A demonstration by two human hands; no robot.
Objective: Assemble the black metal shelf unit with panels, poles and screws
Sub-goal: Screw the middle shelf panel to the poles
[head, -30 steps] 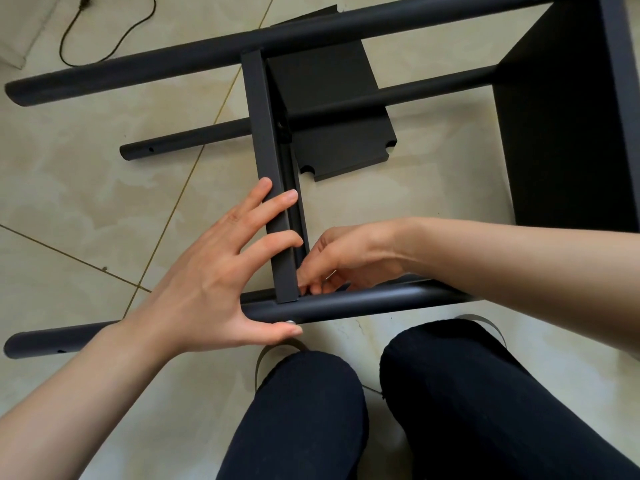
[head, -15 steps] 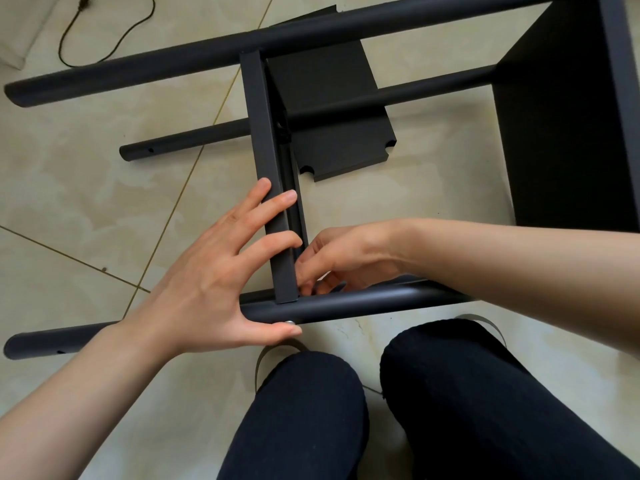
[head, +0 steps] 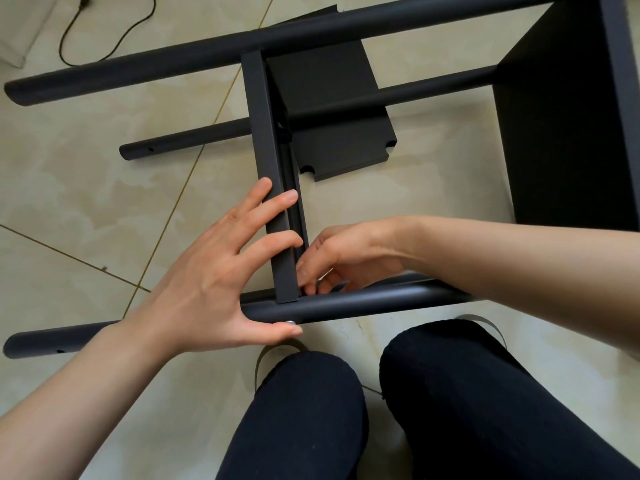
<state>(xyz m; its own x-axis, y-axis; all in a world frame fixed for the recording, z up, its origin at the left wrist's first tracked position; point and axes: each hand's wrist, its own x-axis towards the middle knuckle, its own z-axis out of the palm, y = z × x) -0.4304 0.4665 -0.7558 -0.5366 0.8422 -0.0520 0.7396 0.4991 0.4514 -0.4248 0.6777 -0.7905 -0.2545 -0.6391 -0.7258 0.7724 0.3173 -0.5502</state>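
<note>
The black shelf frame lies on its side on the tiled floor. A narrow black panel edge [head: 263,133] runs from the far pole [head: 173,60] to the near pole [head: 363,303]. My left hand [head: 207,289] is spread, with straight fingers pressing the panel edge. Its thumb lies under the near pole beside a silver screw head [head: 290,322]. My right hand [head: 346,258] reaches into the inner corner where the panel meets the near pole. Its curled fingertips pinch something small there, mostly hidden. A wide black panel [head: 571,133] is fixed at the right.
A thinner pole [head: 190,140] crosses behind the panel, low over the floor. A loose black panel [head: 339,133] with notched corners lies flat under the frame. A black power cable [head: 114,46] curls at the far left. My knees [head: 311,410] are just below the near pole.
My right hand's fingertips have shifted slightly at the corner joint. My left hand and the frame have not moved.
</note>
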